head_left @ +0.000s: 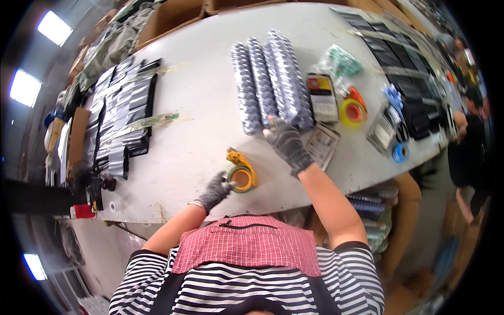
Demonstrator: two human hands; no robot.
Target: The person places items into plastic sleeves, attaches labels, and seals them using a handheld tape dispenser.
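My left hand, in a grey fingerless glove, is at the left edge of a yellow tape dispenser with a roll of tape in it. Its thumb and fingers are apart beside the roll, and whether they touch it is hard to tell. Several bubble-wrapped tubes lie side by side, pointing away from me. At their near end is my right hand, gloved the same way, with its fingers stretched out and apart against or just over the wrap. Part of the tubes' near end is hidden by that hand.
Flat packs lie under and beyond my right wrist. An orange dispenser with yellow tape, a clear bag with green items and a blue tape roll are farther right. Black plastic mailers cover the left; a person is at right.
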